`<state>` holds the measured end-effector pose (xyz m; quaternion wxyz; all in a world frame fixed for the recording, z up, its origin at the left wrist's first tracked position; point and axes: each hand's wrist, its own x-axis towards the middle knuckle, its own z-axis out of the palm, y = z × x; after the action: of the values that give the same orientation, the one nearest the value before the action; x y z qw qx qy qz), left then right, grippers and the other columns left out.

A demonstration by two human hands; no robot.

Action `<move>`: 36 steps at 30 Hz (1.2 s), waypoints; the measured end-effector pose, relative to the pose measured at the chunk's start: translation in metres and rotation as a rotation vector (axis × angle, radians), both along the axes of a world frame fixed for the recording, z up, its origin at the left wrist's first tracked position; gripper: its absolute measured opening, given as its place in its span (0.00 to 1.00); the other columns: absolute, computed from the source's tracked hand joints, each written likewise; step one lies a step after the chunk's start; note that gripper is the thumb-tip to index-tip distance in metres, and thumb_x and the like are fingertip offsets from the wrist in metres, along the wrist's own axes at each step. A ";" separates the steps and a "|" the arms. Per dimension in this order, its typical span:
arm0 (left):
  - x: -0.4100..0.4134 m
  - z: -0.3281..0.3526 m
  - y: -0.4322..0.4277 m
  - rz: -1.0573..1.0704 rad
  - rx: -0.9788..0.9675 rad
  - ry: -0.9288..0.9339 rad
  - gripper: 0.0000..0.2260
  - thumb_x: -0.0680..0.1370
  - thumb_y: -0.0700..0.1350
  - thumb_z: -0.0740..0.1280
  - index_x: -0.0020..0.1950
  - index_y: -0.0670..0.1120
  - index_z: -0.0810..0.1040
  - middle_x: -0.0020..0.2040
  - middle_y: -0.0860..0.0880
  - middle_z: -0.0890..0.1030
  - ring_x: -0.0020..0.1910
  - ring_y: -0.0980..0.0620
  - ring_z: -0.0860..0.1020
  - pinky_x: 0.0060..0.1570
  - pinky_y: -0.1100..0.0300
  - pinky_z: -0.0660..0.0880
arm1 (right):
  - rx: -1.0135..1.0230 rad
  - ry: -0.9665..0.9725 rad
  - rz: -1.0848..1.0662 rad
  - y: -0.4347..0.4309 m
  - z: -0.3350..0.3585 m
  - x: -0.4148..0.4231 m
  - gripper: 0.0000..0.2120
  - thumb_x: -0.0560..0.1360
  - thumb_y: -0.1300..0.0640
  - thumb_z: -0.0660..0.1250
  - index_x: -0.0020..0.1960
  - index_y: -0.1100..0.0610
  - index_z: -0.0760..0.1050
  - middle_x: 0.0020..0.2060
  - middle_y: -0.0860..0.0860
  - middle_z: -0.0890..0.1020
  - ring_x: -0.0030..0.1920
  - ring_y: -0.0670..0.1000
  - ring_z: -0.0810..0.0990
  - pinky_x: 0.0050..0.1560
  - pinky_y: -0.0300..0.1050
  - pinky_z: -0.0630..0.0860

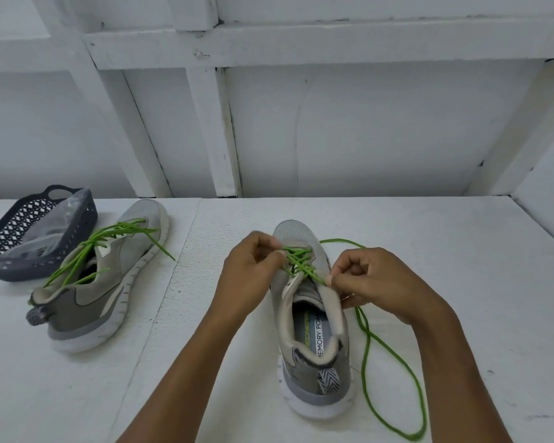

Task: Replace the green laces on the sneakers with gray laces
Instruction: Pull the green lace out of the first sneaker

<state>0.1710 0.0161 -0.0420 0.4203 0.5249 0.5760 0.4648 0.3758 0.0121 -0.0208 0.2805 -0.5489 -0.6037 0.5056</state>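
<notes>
Currently the right hand (375, 279) pinches the green lace (298, 260) at an upper eyelet of the near sneaker (314, 346), while the left hand (253, 266) pinches it on the opposite side. Draw each crossing out in sequence, slackening before pulling. A second sneaker (103, 282) and basket (23, 238) lie left, unobstructing; gray laces are not identifiable.

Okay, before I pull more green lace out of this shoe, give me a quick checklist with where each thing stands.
1. Right hand pinching the green lace: ok.
2. Left hand steadying the eyelet side of the near sneaker: ok.
3. Freed lace lying loose on the table, no knots: ok.
4. Lace fully out of the eyelets: not ok, lower rows still crossed.
5. Other sneaker unlaced: not ok.
6. Gray laces in the basket: cannot tell.
</notes>
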 end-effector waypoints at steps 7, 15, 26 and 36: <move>0.007 0.021 -0.001 -0.436 0.339 0.802 0.08 0.72 0.53 0.67 0.47 0.53 0.82 0.56 0.56 0.78 0.57 0.54 0.73 0.56 0.52 0.71 | -0.005 0.057 -0.019 -0.002 -0.006 -0.001 0.03 0.74 0.65 0.71 0.42 0.65 0.80 0.33 0.52 0.81 0.36 0.46 0.82 0.39 0.41 0.81; 0.006 0.010 -0.001 -0.369 0.343 0.546 0.04 0.80 0.46 0.66 0.45 0.52 0.76 0.52 0.56 0.81 0.55 0.54 0.77 0.55 0.50 0.74 | -0.046 0.110 -0.059 -0.007 -0.010 0.000 0.05 0.75 0.61 0.73 0.46 0.63 0.79 0.39 0.53 0.80 0.39 0.46 0.81 0.41 0.42 0.81; -0.022 0.028 0.004 -0.191 0.080 -0.306 0.05 0.78 0.39 0.66 0.43 0.45 0.74 0.29 0.50 0.68 0.28 0.50 0.66 0.37 0.54 0.71 | -0.057 0.125 -0.024 -0.007 -0.009 0.001 0.09 0.75 0.59 0.72 0.47 0.65 0.79 0.31 0.45 0.81 0.35 0.44 0.82 0.41 0.41 0.80; 0.001 0.022 -0.005 -0.478 0.240 0.752 0.04 0.75 0.52 0.73 0.49 0.55 0.85 0.42 0.58 0.74 0.42 0.60 0.72 0.40 0.63 0.66 | -0.058 0.151 -0.018 -0.006 -0.013 0.001 0.09 0.76 0.59 0.72 0.41 0.64 0.76 0.38 0.52 0.80 0.38 0.44 0.81 0.42 0.41 0.80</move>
<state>0.1719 0.0116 -0.0197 0.2138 0.8202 0.4934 0.1954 0.3773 0.0062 -0.0335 0.3136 -0.5226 -0.5608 0.5603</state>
